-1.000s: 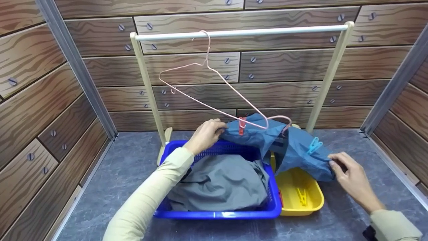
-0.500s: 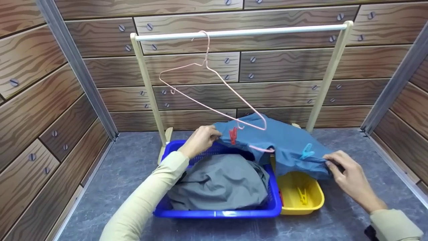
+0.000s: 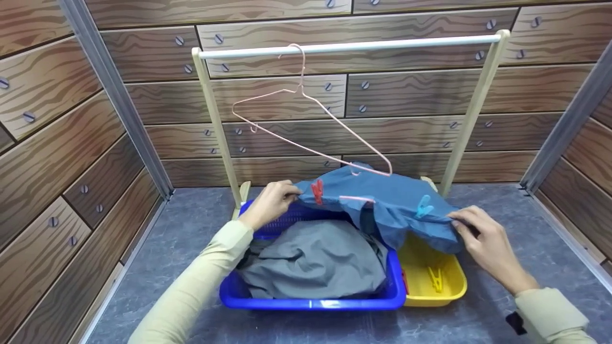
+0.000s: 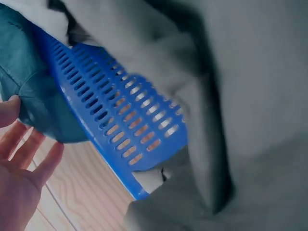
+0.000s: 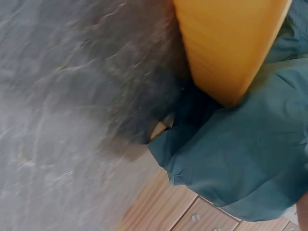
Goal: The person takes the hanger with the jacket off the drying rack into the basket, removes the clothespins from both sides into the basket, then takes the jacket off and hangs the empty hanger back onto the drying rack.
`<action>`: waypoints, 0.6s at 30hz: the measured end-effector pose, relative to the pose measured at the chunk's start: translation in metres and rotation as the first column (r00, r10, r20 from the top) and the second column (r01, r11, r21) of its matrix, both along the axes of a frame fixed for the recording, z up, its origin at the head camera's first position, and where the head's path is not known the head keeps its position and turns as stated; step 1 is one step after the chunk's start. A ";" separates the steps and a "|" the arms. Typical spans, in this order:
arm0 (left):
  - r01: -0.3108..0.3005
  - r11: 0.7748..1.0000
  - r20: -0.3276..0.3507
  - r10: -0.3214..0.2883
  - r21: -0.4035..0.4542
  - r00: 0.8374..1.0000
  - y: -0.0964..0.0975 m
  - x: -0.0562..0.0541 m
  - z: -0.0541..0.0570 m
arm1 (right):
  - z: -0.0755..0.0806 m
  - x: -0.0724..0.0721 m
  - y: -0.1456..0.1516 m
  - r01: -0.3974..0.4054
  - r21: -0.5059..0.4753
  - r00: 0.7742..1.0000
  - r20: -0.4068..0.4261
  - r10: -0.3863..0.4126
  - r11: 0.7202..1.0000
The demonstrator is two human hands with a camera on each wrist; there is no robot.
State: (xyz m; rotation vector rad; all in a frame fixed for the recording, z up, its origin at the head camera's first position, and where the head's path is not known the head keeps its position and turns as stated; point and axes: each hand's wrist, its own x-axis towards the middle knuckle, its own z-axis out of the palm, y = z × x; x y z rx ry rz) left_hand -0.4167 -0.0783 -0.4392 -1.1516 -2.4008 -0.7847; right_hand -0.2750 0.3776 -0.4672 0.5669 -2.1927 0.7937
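Note:
A blue garment (image 3: 397,191) is stretched between the two hands, above the back of the basket and the yellow tub. My left hand (image 3: 270,200) pinches its left end; in the left wrist view the left hand (image 4: 24,163) has its thumb and fingers on the cloth. At the other end, my right hand (image 3: 483,236) pinches the edge between thumb and fingers. A red clothespin (image 3: 317,192) and a light blue clothespin (image 3: 424,207) sit along the near edge. Between them a pink hanger hook (image 3: 356,198) pokes out; the rest of that hanger is hidden.
Behind stands a rack with a white rail (image 3: 406,44), from which a bare pink hanger (image 3: 342,126) hangs at a slant, its lower corner over the garment. A blue basket (image 3: 311,304) holds grey cloth (image 3: 320,258). Beside it, a yellow tub (image 3: 430,302) contains a yellow clothespin (image 3: 436,279).
Both hands have carried the blue garment leftward. The garment has been spread flatter, and its hook, raised and curved at first, now lies low toward the front. The rack's hanger keeps its place on the rail.

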 end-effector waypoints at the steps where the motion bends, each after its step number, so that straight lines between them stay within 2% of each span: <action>1: -0.007 1.000 0.005 0.007 0.014 1.000 -0.003 0.001 0.001 | 0.001 -0.001 -0.003 -0.001 -0.004 1.000 -0.003 0.001 1.000; 8: -0.035 0.996 0.037 0.032 0.084 0.999 -0.021 0.010 0.013 | 0.012 -0.003 -0.017 0.006 -0.032 1.000 -0.031 -0.007 0.999; 15: -0.084 0.996 -0.033 0.085 0.032 0.996 -0.043 0.027 0.020 | 0.019 -0.002 -0.029 0.014 -0.004 0.999 -0.036 -0.014 1.000; 18: -0.081 0.997 -0.045 0.081 0.013 0.996 -0.051 0.035 0.019 | 0.020 -0.003 -0.035 0.010 0.015 0.998 -0.067 -0.009 1.000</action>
